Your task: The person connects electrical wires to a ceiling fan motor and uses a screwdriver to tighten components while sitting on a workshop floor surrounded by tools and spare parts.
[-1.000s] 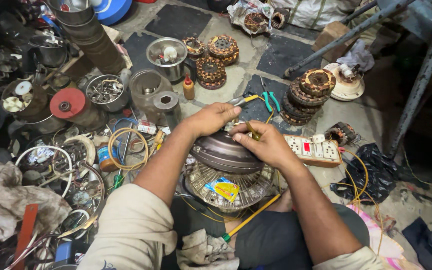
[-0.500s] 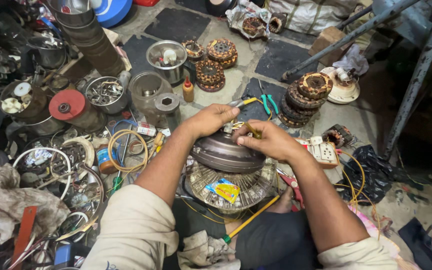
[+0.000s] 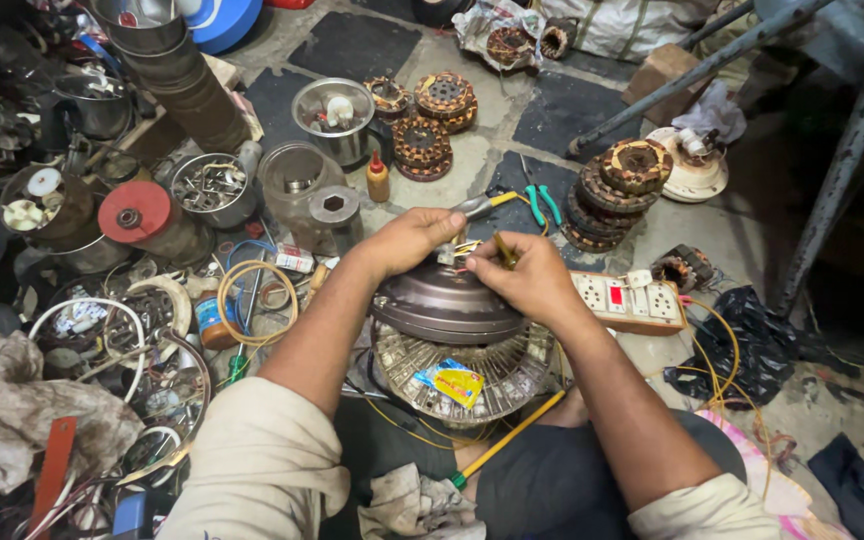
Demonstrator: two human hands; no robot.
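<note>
A round brown ceiling-fan motor housing (image 3: 447, 305) rests on a copper-wound stator ring (image 3: 457, 378) between my knees. My left hand (image 3: 412, 238) grips a pair of yellow-handled pliers (image 3: 480, 205) at the housing's far rim. My right hand (image 3: 522, 275) pinches a thin yellowish wire or small tool (image 3: 502, 248) just beside the plier tip, its palm lying on the housing top. Both hands meet over the same spot at the rim. A yellow sachet (image 3: 449, 380) lies on the stator.
Wound stators (image 3: 430, 118) and a stack (image 3: 620, 190) stand beyond on the floor. A white power strip (image 3: 627, 300) lies to the right, green-handled cutters (image 3: 542, 203) ahead. Steel bowls (image 3: 332, 115), jars, wire coils (image 3: 252, 290) and scrap parts crowd the left. A yellow screwdriver (image 3: 507, 438) lies by my leg.
The view has shifted slightly; both hands stay at the housing's far rim, with the right fingers working a little closer to the plier tip.
</note>
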